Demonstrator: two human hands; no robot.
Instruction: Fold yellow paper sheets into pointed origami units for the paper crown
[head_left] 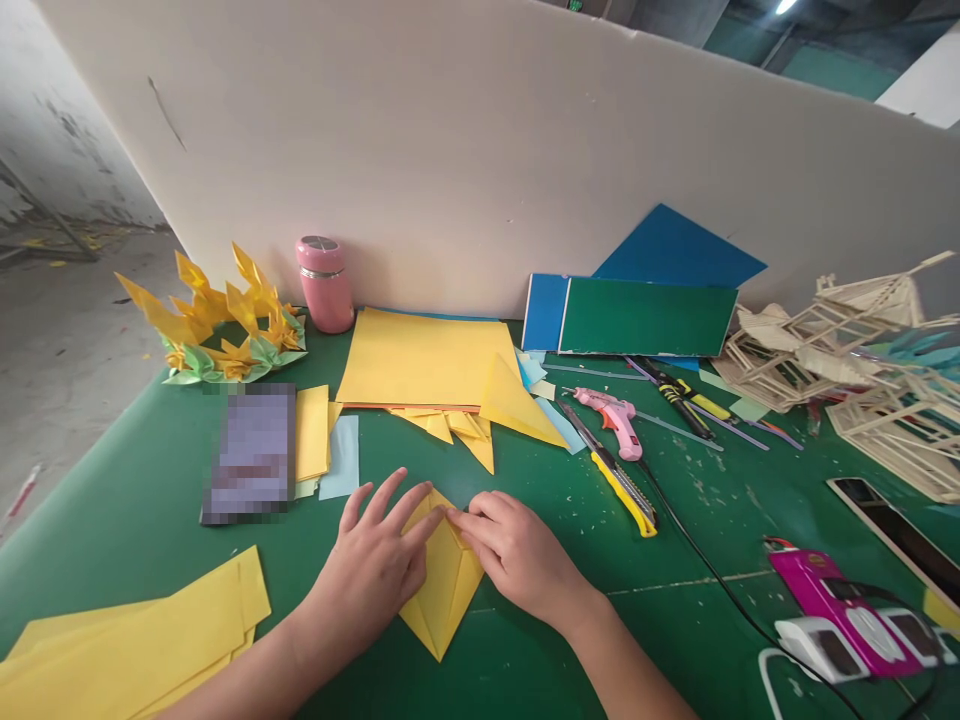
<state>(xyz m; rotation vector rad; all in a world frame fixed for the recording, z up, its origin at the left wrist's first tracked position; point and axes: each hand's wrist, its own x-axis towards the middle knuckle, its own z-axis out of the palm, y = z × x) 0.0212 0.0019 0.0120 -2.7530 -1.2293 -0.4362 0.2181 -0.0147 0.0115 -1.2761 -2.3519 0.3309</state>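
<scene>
A folded piece of yellow paper lies on the green table in front of me, shaped like a kite with creases down its middle and a point toward me. My left hand rests over its left side, fingers spread, the index fingertip near the upper middle of the sheet. My right hand is closed at the upper right edge, its fingertips pressed together on the paper. Both hands hide parts of the upper half. Just beyond them lie folded yellow pieces and a loose yellow triangle.
Yellow sheets are stacked at the back and front left. A paper crown and pink flask stand back left. Rightward lie a yellow cutter, pink glue gun, its cord, a magenta power strip and stick models.
</scene>
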